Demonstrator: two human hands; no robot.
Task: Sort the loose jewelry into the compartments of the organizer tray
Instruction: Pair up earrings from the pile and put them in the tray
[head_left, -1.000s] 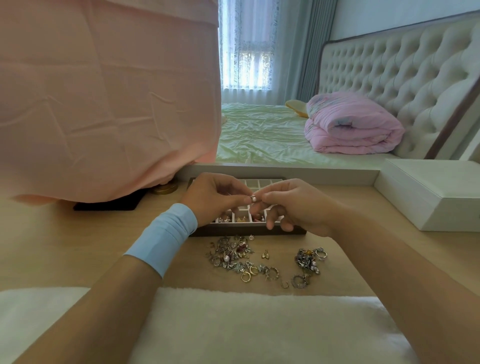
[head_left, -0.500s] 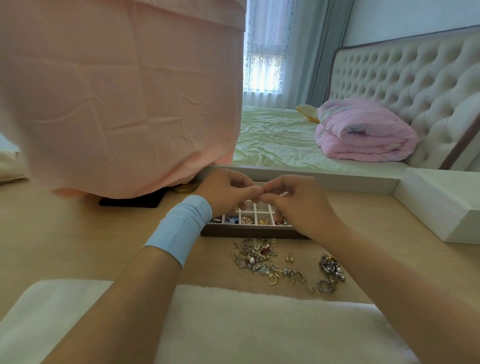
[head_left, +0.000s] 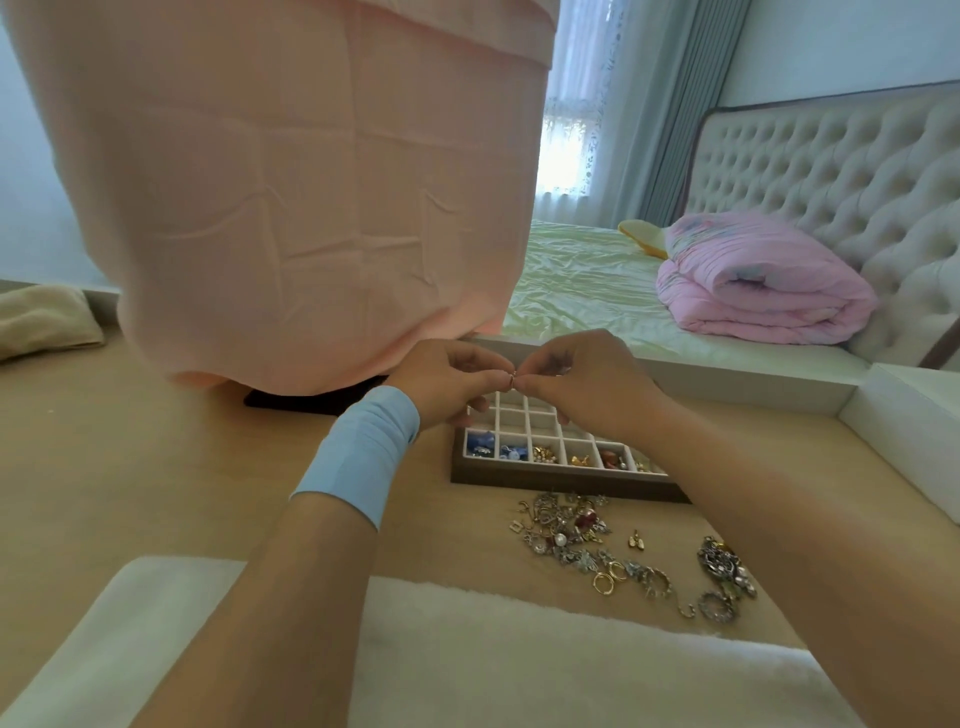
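A small gold earring (head_left: 511, 381) is pinched between the fingertips of my left hand (head_left: 448, 379) and my right hand (head_left: 582, 382), which meet above the far end of the organizer tray (head_left: 561, 483). The tray is dark brown with white compartments; its near row holds blue, gold and red pieces. In front of it on the wooden table lies a pile of loose jewelry (head_left: 569, 535), with a second cluster (head_left: 724, 577) to the right and gold hoops (head_left: 609, 576) between them.
A pink cloth (head_left: 311, 197) hangs over something tall at the back left, above a black base (head_left: 311, 401). A white fluffy mat (head_left: 519, 660) covers the table's near edge. A white box (head_left: 904, 415) stands at the right. A bed with a pink quilt lies behind.
The view has shifted, so tray and jewelry sit further right in the picture. Both hands have stayed together above the tray, still pinching the small piece between their fingertips.
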